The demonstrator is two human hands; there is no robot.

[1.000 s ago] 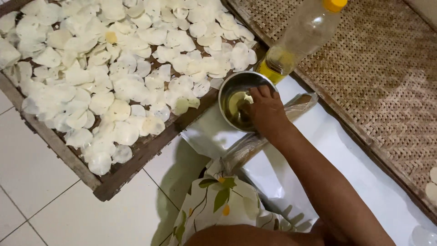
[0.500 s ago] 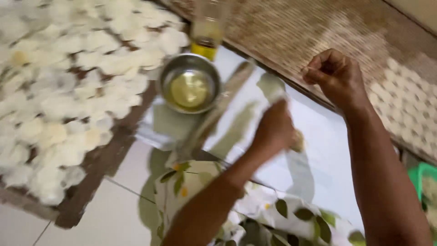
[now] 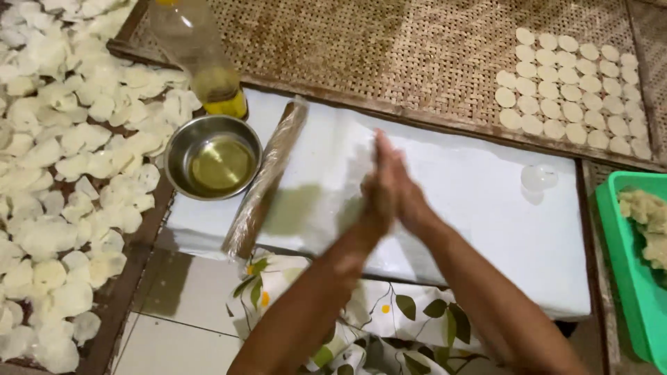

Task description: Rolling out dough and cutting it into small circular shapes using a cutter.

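My left hand (image 3: pixel 376 189) and my right hand (image 3: pixel 404 186) are pressed palm to palm above the white board (image 3: pixel 486 208); both are blurred, and I see nothing between them. A wooden rolling pin (image 3: pixel 267 177) wrapped in clear film lies on the board's left part. Left of it stands a steel bowl (image 3: pixel 212 165) holding yellow oil, with a clear oil bottle (image 3: pixel 201 62) behind it.
A tray of pale flat chips (image 3: pixel 69 173) fills the left side. A woven rack (image 3: pixel 389 48) at the back carries rows of small round discs (image 3: pixel 570 83). A green tub (image 3: pixel 629 278) with dough sits at the right. A small glass lid (image 3: pixel 538 178) rests on the board.
My right hand left the oil bowl. Both hands, apart half a second ago, have come together palm to palm over the board. The view has shifted to the right.
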